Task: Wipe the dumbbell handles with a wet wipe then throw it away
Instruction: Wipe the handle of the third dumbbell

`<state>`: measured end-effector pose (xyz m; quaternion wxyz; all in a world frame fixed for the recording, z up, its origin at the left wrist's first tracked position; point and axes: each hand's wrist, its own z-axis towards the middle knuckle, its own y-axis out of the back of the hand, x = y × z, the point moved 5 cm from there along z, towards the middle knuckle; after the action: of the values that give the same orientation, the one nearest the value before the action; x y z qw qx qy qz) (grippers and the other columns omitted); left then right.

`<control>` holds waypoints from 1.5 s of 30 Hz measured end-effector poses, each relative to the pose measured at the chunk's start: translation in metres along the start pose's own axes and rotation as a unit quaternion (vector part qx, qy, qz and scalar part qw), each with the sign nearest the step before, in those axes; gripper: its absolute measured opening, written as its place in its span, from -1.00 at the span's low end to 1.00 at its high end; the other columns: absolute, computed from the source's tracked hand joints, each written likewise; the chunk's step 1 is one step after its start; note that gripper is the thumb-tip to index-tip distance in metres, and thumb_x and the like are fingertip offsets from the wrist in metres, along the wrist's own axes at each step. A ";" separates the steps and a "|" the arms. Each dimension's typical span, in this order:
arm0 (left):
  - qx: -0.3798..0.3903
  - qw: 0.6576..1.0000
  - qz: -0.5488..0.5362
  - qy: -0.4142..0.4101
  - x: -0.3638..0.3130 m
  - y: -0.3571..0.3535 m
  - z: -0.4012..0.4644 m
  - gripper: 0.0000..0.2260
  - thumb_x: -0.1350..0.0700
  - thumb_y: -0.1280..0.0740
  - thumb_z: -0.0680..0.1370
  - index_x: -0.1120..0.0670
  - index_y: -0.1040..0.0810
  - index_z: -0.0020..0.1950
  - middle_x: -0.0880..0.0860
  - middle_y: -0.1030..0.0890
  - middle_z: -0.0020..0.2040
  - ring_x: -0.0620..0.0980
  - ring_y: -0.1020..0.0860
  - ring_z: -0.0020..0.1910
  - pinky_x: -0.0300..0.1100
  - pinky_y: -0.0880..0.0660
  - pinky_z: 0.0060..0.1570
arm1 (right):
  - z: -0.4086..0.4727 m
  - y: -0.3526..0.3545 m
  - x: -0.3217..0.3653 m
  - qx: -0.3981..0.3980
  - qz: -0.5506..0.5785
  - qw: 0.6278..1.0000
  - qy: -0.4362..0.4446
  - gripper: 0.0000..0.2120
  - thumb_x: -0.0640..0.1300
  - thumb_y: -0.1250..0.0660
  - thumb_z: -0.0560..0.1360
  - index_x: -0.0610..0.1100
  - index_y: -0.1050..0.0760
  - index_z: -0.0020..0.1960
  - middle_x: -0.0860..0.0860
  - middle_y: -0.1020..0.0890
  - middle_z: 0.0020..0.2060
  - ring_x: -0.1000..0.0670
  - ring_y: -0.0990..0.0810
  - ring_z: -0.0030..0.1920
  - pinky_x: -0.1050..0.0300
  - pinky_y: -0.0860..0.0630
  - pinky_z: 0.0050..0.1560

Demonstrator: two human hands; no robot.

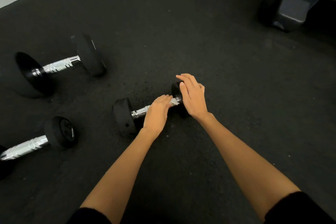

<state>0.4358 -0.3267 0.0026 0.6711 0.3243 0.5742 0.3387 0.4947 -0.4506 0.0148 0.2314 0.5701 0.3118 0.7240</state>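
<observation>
Nearest the camera we saw two bare forearms reaching out over the dark rubber floor (200,45), dark sleeves at their lower ends. We took the small dumbbell (125,114) in the middle as our landmark; it lay on the floor with its chrome handle (141,112) running up and to the right. Our left hand (157,112) lay over that handle, fingers curled down on it, and a small white scrap of wet wipe (174,102) showed at its fingertips, pressed against the bar near the far weight. Whether the thumb wrapped under the bar we could not tell. Our right hand (192,94) rested on the far weight of this dumbbell, fingers straight and relaxed, gripping nothing. The two hands were close but not touching. Up and to the left of the landmark lay a larger dumbbell (60,66), well apart from it. Left and below the landmark lay a third dumbbell (36,143), partly cut by the frame edge. Far up and to the right stood a dark piece of gym equipment (292,5)
</observation>
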 end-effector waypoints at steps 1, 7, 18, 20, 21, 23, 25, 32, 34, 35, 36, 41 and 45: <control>0.005 1.000 0.011 -0.007 -0.002 0.000 0.001 -0.67 0.21 -0.21 0.61 0.21 -0.42 0.38 0.17 -0.46 0.36 0.06 -0.37 0.40 -0.13 -0.11 0.47 | -0.001 0.001 0.000 -0.004 -0.002 1.000 0.006 -0.67 -0.10 -0.01 0.63 -0.03 -0.45 0.29 0.09 -0.43 0.28 0.18 -0.37 0.28 0.10 -0.18 0.27; 0.049 0.967 0.188 -0.168 -0.011 -0.016 -0.020 -0.55 0.28 -0.36 0.49 0.25 -0.40 0.38 0.19 -0.42 0.39 0.10 -0.35 0.41 -0.05 -0.09 0.45 | -0.006 0.002 -0.003 -0.055 0.065 0.996 -0.010 -0.71 -0.11 -0.02 0.60 -0.02 -0.52 0.08 0.13 -0.55 0.08 0.19 -0.47 0.12 0.04 -0.28 0.22; 0.010 0.999 -0.043 0.003 -0.009 -0.009 0.002 -0.73 0.27 -0.28 0.56 0.26 -0.53 0.24 0.17 -0.60 0.16 0.11 -0.54 0.19 0.01 -0.26 0.42 | -0.001 -0.002 -0.006 -0.059 0.083 0.995 -0.022 -0.68 -0.04 -0.01 0.60 -0.03 -0.54 0.07 0.10 -0.54 0.05 0.11 -0.51 0.07 -0.09 -0.45 0.14; 0.013 1.000 -0.010 0.019 -0.014 -0.008 0.009 -0.79 0.26 -0.25 0.58 0.24 -0.56 0.18 0.14 -0.62 0.09 0.09 -0.55 0.13 0.00 -0.13 0.47 | -0.002 -0.002 -0.006 -0.061 0.074 0.995 -0.017 -0.68 -0.03 -0.02 0.60 -0.04 -0.53 0.09 0.09 -0.53 0.05 0.11 -0.50 0.07 -0.06 -0.47 0.11; 0.019 0.999 0.006 0.027 -0.016 -0.008 0.011 -0.81 0.25 -0.23 0.58 0.23 -0.58 0.13 0.14 -0.63 0.07 0.09 -0.55 0.12 0.00 -0.07 0.47 | -0.002 -0.002 -0.006 -0.061 0.071 0.995 -0.015 -0.69 -0.04 -0.03 0.61 -0.05 -0.53 0.09 0.09 -0.53 0.05 0.11 -0.50 0.07 -0.05 -0.48 0.09; 0.042 0.997 0.025 0.057 -0.016 -0.009 0.017 -0.84 0.26 -0.21 0.59 0.18 -0.58 0.02 0.13 -0.63 0.00 0.11 -0.56 0.07 0.02 -0.06 0.47 | -0.003 -0.002 -0.006 -0.059 0.072 0.996 -0.015 -0.72 -0.07 -0.05 0.61 -0.06 -0.53 0.10 0.09 -0.53 0.05 0.11 -0.50 0.07 -0.03 -0.48 0.09; 0.058 0.992 0.020 0.107 -0.013 -0.010 0.023 -0.82 0.23 -0.19 0.60 0.18 -0.60 0.00 0.16 -0.64 -0.08 0.16 -0.57 0.00 0.09 -0.19 0.42 | -0.002 -0.001 -0.005 -0.056 0.073 0.996 -0.013 -0.74 -0.10 -0.07 0.61 -0.07 -0.53 0.10 0.08 -0.53 0.05 0.12 -0.50 0.07 0.00 -0.48 0.10; 0.171 0.959 0.033 0.224 0.007 -0.012 0.038 -0.64 0.05 -0.02 0.65 0.16 -0.57 0.10 0.19 -0.61 0.08 0.19 -0.47 0.22 0.20 -0.08 0.42 | -0.004 0.000 -0.005 -0.047 0.063 0.997 -0.012 -0.76 -0.11 -0.08 0.61 -0.06 -0.52 0.10 0.07 -0.52 0.06 0.11 -0.48 0.07 0.08 -0.47 0.08; 0.197 0.952 0.034 0.231 0.006 -0.014 0.040 -0.65 0.07 0.00 0.64 0.15 -0.55 0.12 0.17 -0.60 0.10 0.17 -0.47 0.22 0.21 -0.02 0.43 | -0.005 0.000 -0.005 -0.048 0.059 0.997 -0.008 -0.75 -0.10 -0.08 0.61 -0.07 -0.52 0.10 0.06 -0.51 0.06 0.09 -0.48 0.07 0.09 -0.46 0.06; 0.204 0.950 0.028 0.236 0.007 -0.016 0.041 -0.65 0.07 0.01 0.64 0.14 -0.54 0.12 0.17 -0.60 0.09 0.17 -0.48 0.22 0.20 0.00 0.44 | -0.004 0.000 -0.005 -0.046 0.058 0.997 -0.008 -0.75 -0.10 -0.07 0.61 -0.07 -0.52 0.10 0.06 -0.51 0.06 0.09 -0.48 0.07 0.10 -0.46 0.06; 0.204 0.949 0.021 0.241 0.007 -0.016 0.042 -0.65 0.07 0.00 0.64 0.14 -0.55 0.10 0.16 -0.61 0.07 0.16 -0.49 0.21 0.18 0.02 0.45 | -0.004 0.000 -0.005 -0.043 0.057 0.997 -0.009 -0.75 -0.10 -0.07 0.61 -0.07 -0.51 0.10 0.06 -0.51 0.06 0.09 -0.48 0.07 0.11 -0.46 0.05; 0.047 0.979 -0.027 0.196 0.002 -0.012 0.031 -0.72 0.08 -0.11 0.62 0.10 -0.61 0.03 0.10 -0.68 -0.11 0.08 -0.58 0.05 0.02 0.12 0.49 | -0.002 0.000 -0.004 -0.042 0.066 0.997 -0.018 -0.76 -0.11 -0.08 0.62 -0.06 -0.52 0.09 0.08 -0.50 0.05 0.12 -0.48 0.06 0.18 -0.45 0.01; -0.030 0.993 -0.069 0.089 -0.008 -0.011 0.014 -0.80 0.16 -0.20 0.60 0.13 -0.62 0.01 0.03 -0.67 -0.07 -0.01 -0.59 -0.02 -0.06 0.11 0.50 | 0.000 -0.001 -0.004 -0.043 0.060 0.997 -0.012 -0.74 -0.10 -0.07 0.62 -0.07 -0.52 0.09 0.06 -0.51 0.06 0.10 -0.49 0.05 0.16 -0.48 0.00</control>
<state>0.4497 -0.3396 -0.0001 0.6483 0.2320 0.6423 0.3366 0.4955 -0.4528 0.0113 0.2156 0.5862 0.2422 0.7424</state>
